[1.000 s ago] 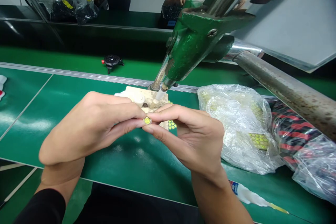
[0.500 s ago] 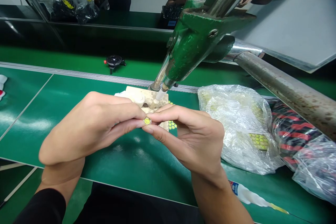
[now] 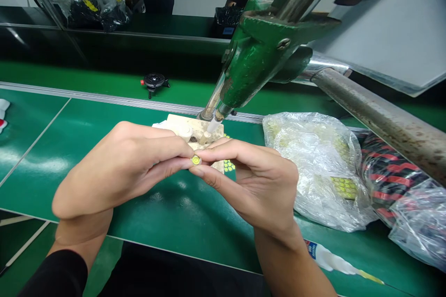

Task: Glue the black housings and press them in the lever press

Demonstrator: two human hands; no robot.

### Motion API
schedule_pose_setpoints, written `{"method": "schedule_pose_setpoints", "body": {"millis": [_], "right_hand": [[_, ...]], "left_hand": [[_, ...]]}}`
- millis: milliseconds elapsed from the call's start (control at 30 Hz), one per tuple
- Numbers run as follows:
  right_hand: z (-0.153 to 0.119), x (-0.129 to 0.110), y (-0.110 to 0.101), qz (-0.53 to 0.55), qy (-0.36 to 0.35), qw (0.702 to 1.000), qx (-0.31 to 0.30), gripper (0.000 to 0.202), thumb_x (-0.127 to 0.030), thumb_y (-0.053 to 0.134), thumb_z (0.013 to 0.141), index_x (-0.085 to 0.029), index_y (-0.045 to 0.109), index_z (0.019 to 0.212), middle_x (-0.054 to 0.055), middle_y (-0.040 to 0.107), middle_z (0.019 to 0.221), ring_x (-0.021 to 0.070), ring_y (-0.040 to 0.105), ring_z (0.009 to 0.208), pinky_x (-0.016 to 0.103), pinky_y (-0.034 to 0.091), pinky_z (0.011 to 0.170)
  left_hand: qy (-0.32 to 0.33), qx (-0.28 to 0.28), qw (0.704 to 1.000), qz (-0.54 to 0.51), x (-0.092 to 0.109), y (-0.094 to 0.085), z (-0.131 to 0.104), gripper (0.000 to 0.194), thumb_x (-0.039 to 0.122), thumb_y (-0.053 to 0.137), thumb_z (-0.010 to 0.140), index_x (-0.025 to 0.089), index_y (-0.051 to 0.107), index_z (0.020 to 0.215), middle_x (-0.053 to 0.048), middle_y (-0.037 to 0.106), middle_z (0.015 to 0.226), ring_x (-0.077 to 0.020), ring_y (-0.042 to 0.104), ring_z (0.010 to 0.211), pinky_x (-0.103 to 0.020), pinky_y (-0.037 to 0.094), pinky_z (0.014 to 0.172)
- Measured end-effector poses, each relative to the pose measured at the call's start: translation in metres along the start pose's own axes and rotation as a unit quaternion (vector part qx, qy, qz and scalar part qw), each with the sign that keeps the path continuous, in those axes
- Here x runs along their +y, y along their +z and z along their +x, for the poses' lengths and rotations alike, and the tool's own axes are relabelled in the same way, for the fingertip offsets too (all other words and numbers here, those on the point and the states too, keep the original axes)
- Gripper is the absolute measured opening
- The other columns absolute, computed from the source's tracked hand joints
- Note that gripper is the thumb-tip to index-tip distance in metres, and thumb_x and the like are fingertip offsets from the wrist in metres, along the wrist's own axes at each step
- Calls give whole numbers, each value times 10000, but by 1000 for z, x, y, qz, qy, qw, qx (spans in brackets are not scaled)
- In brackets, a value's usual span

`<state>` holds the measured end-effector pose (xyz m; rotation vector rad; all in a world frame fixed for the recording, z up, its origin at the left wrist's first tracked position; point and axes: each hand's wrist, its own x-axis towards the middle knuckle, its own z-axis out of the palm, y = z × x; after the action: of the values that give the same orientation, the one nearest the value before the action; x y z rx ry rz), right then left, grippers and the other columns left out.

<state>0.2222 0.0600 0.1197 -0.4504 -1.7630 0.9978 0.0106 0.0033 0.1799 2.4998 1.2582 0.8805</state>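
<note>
Between both hands is a small round bubble level (image 3: 195,160) with a yellow-green face and a dark ring, facing up toward me. My left hand (image 3: 135,167) pinches its left side with thumb and forefinger. My right hand (image 3: 251,174) pinches it from the right, thumb below and forefinger above. Just behind the fingertips lies a pale stained block (image 3: 198,125), partly hidden by the hands. On it sits a white round cap-like piece (image 3: 181,129). More yellow-green bubble levels (image 3: 229,166) lie in rows beside the block, partly covered by my right hand.
A green press (image 3: 251,65) with a pale tip leans over the block. To the right are a clear plastic bag (image 3: 313,167), wrapped black-and-red parts (image 3: 386,171) and a glue bottle (image 3: 331,260). A black part (image 3: 155,81) with a red knob sits on the green belt (image 3: 104,76) behind.
The black part with the red knob has shifted slightly right on the belt. My hands and the bubble level hold almost still. In the background, a person's arm has moved.
</note>
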Motion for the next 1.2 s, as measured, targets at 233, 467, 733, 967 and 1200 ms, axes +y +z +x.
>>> {"method": "schedule_pose_setpoints", "body": {"millis": [233, 467, 733, 967, 1200], "right_hand": [[0, 1, 0, -7, 0, 1000, 1, 193, -71, 874, 823, -213, 799, 929, -3, 823, 856, 155, 771, 785, 274, 608, 713], [0, -1, 0, -12, 6, 1000, -2, 139, -107, 860, 856, -212, 799, 924, 11, 826, 854, 169, 776, 779, 297, 606, 696], [0, -1, 0, -6, 12, 1000, -1, 127, -121, 861, 862, -218, 803, 921, 9, 827, 853, 173, 779, 779, 305, 612, 705], [0, -1, 0, -8, 7, 1000, -1, 157, -98, 870, 841, -220, 808, 918, 6, 827, 851, 169, 774, 773, 298, 612, 698], [1, -1, 0, -21, 7, 1000, -1, 91, -157, 856, 874, -225, 809, 913, 16, 822, 833, 184, 774, 760, 313, 629, 676]], "left_hand": [[-6, -3, 1000, 1, 1, 0, 1, 123, 207, 631, 1063, 230, 729, 991, 3, 787, 895, -135, 726, 763, -227, 518, 669], [0, 0, 1000, -5, 0, 1, 1, 124, 225, 620, 1072, 238, 713, 992, 7, 783, 889, -137, 726, 762, -245, 520, 661], [-18, -13, 1000, 0, 2, -1, 1, 150, 258, 591, 1082, 280, 716, 1002, 16, 772, 882, -144, 717, 748, -263, 523, 651], [-6, -2, 1000, -5, 2, 0, 2, 130, 234, 618, 1076, 242, 696, 973, 6, 768, 858, -133, 696, 725, -242, 507, 643], [-17, -11, 1000, -5, 1, -1, 0, 152, 277, 587, 1091, 270, 709, 1002, 1, 778, 877, -153, 714, 738, -251, 530, 665]]}}
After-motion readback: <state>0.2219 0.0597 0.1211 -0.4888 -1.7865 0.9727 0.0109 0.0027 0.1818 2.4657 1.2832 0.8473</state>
